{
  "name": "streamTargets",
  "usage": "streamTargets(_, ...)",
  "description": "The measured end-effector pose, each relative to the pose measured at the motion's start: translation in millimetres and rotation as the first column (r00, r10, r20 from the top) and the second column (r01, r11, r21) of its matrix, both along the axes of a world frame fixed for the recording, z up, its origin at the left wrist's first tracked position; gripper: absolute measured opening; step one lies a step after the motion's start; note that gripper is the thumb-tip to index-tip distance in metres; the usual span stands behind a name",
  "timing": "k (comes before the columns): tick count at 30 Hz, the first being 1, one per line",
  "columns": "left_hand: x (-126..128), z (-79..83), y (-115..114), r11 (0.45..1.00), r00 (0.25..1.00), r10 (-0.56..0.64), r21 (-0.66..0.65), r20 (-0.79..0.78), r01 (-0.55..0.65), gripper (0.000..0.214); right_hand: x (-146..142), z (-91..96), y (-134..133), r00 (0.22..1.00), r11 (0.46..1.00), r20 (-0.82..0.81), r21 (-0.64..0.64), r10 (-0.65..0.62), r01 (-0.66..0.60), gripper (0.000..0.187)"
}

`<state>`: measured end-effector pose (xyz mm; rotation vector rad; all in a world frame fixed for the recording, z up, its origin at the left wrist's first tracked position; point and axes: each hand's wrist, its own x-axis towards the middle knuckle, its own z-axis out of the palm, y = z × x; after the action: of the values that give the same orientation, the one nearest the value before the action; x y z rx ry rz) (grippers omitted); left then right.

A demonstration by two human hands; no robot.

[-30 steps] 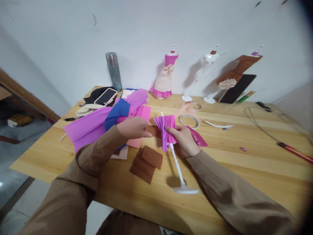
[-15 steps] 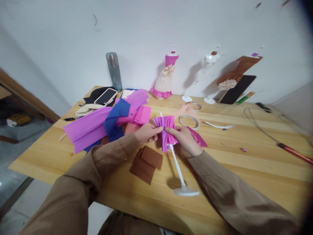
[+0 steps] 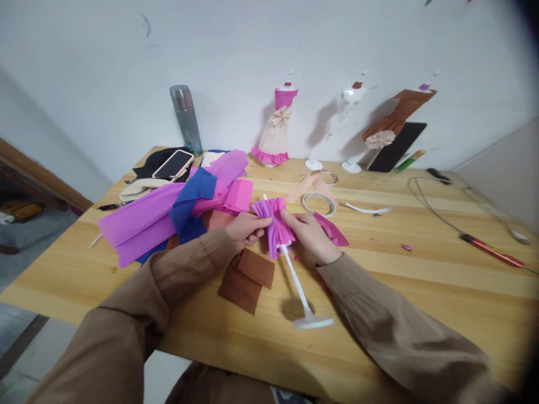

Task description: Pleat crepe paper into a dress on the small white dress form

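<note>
Head view: left fingers, right fingers pinch pleated crepe on slim white stand.

soft shadows, slight blur, dark right edge

No readable text, labels or numbers, faint marks on the bottle (too blurred to tell)

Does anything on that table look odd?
Slightly: a small pink scrap and a blue scrap lie loose on the right of the table, like stray offcuts. The white stand below the pleated material appears to lean, though the view may exaggerate that.
</note>
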<state>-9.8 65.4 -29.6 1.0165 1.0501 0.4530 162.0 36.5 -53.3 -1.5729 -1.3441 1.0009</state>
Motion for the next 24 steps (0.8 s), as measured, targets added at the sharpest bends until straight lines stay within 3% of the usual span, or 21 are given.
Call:
streamTargets(3,0,-0.4,1,1.000,1.000,-0.006,-0.004,-0.015,0.006,0.037,2,7.1,0,0.979,0.999,0.202,0.040,0.015,-0.024,0.056)
streamTargets(9,1,2.5,1,0.999,0.997,-0.035,0.020,-0.065,0.036,0.032,0,17.4,-4,0.833,0.992,0.548,0.038,0.081,-0.121,0.049)
streamTargets(17,-3,9.9,6,0.966,0.941,-0.142,0.167,-0.306,0.200,0.036,4,25.8,-4,0.747,0.979,0.642,-0.032,0.175,-0.201,0.049)
streamTargets(24,-37,48.1,21,0.851,0.772,-0.165,0.307,-0.613,0.426,0.037,12,29.9,-1,0.719,0.970,0.656,-0.093,0.229,-0.225,0.051)
